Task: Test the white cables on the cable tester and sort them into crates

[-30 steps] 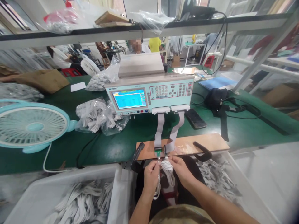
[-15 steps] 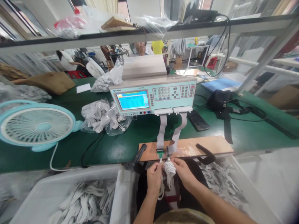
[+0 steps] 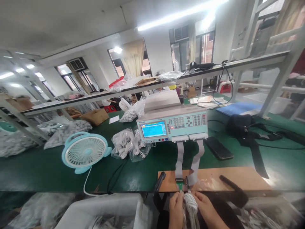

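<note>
A coiled white cable (image 3: 191, 203) hangs between my two hands at the table's front edge. My left hand (image 3: 176, 208) is closed, pinching a cable end at the small green circuit board (image 3: 179, 186). My right hand (image 3: 205, 206) grips the coil near its upper end, by the second connector. Two grey ribbon cables (image 3: 180, 157) run from these connectors up to the front of a bench tester (image 3: 175, 128) with a lit blue screen. Under the connectors lies a wooden board (image 3: 216, 178). My fingers partly hide the plug ends.
A light-blue fan (image 3: 87, 151) and bagged white cables (image 3: 122, 143) stand left of the tester. A black phone (image 3: 219, 148) and black bag (image 3: 240, 127) lie right. Black clamps (image 3: 233, 190) flank the board; a white bin (image 3: 114, 203) sits below left.
The camera view has tilted up and turned left, so the scene sits lower and further right. Both hands keep their hold at the connectors. The tester's screen content looks different.
</note>
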`<state>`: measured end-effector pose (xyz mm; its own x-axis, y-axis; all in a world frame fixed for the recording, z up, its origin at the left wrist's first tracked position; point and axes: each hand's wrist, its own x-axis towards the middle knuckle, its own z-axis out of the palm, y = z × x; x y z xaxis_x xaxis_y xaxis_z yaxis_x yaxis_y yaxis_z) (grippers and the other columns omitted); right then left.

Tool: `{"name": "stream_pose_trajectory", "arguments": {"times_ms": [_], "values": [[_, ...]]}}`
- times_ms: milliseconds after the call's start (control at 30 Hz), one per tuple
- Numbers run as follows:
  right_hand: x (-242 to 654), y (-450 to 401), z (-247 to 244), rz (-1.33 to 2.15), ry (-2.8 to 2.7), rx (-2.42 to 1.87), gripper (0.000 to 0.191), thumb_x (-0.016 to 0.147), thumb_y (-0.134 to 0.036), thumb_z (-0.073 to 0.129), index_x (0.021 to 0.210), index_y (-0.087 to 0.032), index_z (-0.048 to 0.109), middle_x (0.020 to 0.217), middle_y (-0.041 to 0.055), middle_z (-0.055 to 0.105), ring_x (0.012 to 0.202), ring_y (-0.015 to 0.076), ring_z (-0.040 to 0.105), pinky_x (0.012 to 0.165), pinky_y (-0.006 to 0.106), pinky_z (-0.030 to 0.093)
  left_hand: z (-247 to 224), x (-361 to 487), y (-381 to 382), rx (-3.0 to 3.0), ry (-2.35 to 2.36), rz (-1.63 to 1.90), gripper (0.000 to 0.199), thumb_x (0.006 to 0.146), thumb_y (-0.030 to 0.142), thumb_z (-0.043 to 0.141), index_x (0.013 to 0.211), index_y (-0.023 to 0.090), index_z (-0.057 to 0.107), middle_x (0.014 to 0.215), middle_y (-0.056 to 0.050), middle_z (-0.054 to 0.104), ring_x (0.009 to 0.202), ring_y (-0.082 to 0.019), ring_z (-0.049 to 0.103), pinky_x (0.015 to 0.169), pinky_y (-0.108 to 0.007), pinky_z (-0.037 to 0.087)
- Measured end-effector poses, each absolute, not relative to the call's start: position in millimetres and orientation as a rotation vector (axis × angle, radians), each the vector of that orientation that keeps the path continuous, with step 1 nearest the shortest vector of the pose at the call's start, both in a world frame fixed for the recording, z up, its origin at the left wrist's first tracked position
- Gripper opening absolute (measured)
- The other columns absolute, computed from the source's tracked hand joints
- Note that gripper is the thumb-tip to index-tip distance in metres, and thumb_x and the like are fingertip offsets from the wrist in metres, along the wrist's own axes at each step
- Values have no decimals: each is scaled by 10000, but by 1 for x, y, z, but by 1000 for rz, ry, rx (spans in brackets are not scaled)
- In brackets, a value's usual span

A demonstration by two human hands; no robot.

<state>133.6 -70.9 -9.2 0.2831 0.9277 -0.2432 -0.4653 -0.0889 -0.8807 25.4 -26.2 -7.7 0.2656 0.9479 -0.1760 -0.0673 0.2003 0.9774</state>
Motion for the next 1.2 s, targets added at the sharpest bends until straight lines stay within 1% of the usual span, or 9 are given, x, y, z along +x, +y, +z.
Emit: {"name": "stream_pose_trajectory", "arguments": {"times_ms": [233,400,567,633,733,867,967,1100,1200], "values": [[132,-71,-1,1268,-507,-1130,356,532,-466,772,584,-150,616,517,-12,572,522,133,483,547,243,380,-4,29,-26,1136,1028,924,407,714,524,578,581,140,563,566,-7,512,608,-155,446,589,-250,374],[129,-69,-11,1208,-505,-1189,446,520,-557,742,538,-156,547,496,-32,508,488,103,403,508,228,320,0,31,-28,1126,1088,966,406,679,537,589,557,150,573,547,-11,539,594,-165,473,573,-256,381],[124,-80,-7,1201,-557,-1193,462,544,-586,712,538,-182,486,492,-46,453,494,109,383,507,233,324,-6,38,-43,1049,1108,1048,420,613,568,650,500,179,539,517,-5,531,547,-155,492,532,-250,391],[137,-96,-2,1213,-590,-1242,415,603,-558,679,551,-191,493,505,-39,462,496,120,395,503,240,331,-8,38,-52,1018,1082,977,471,614,627,621,502,179,532,456,11,488,443,-127,453,434,-237,351],[186,-134,-3,1107,-645,-1469,341,669,-506,615,546,-202,521,517,-15,499,501,146,433,503,260,345,0,28,-65,878,1070,806,507,701,671,502,597,177,547,376,62,376,304,-80,327,316,-197,215],[265,-192,-15,861,-1047,-1958,234,634,-366,635,490,-212,534,507,19,536,508,174,476,526,289,345,19,12,-72,556,938,787,295,754,467,575,679,188,517,477,64,444,362,-60,378,343,-151,261],[271,-214,-8,660,-1356,-2210,89,666,-284,612,621,-208,606,641,55,599,591,191,526,594,301,362,23,14,-74,439,820,796,173,719,322,608,683,189,505,555,51,484,415,-63,415,352,-148,280],[207,-190,25,834,-1572,-1854,154,822,-244,487,810,-219,639,791,44,622,717,166,569,647,250,394,17,27,-85,429,818,756,120,716,277,570,692,201,480,540,65,440,388,-59,359,348,-158,256],[160,-161,38,766,-1565,-1715,145,797,-180,501,780,-198,644,736,31,609,694,154,561,630,231,389,11,32,-94,516,863,735,96,717,250,542,704,208,457,531,75,394,415,-67,369,392,-168,286]]}}
